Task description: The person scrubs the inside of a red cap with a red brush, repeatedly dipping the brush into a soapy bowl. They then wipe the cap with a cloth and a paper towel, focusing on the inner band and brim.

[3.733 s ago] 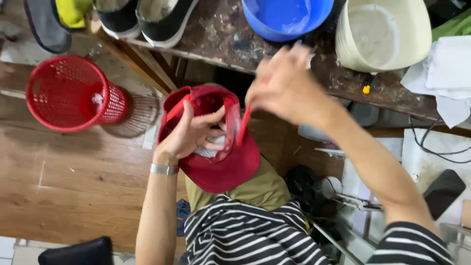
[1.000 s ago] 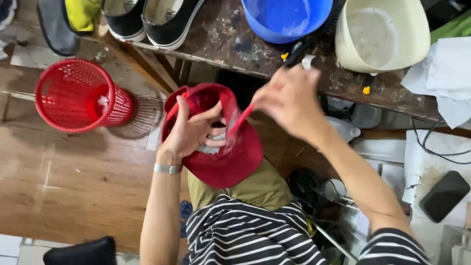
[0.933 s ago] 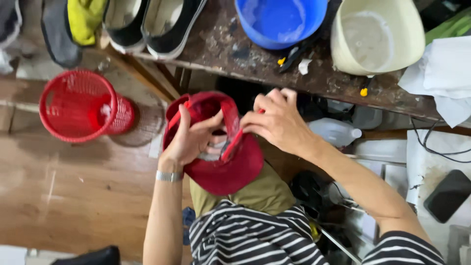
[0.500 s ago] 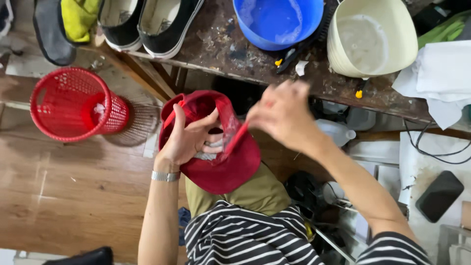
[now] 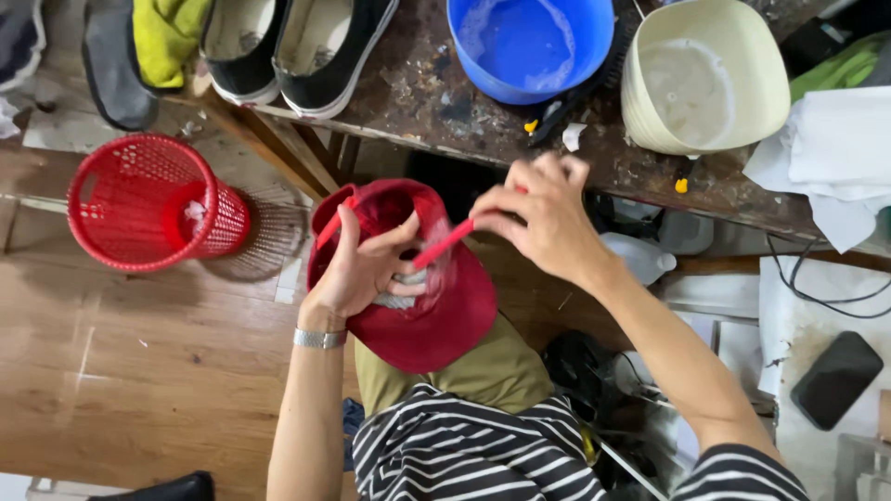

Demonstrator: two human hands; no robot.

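A red cap [image 5: 436,315] rests upside down over my lap, its opening facing up. My left hand [image 5: 360,269] grips the cap's inner band, fingers curled inside, a silver bracelet on the wrist. My right hand [image 5: 548,218] holds a thin red brush [image 5: 453,243] by its handle, the far end inside the cap near a light label. The brush tip is blurred.
A red mesh basket [image 5: 148,199] stands on the wooden floor at left. On the stained bench are a blue basin [image 5: 529,46], a cream bucket [image 5: 705,79], black-and-white shoes [image 5: 306,42] and a yellow cloth [image 5: 167,37]. A dark phone [image 5: 835,380] lies at right.
My right hand has moved back and forth over the cap with the red brush. The left hand keeps its hold on the cap. The view has shifted slightly.
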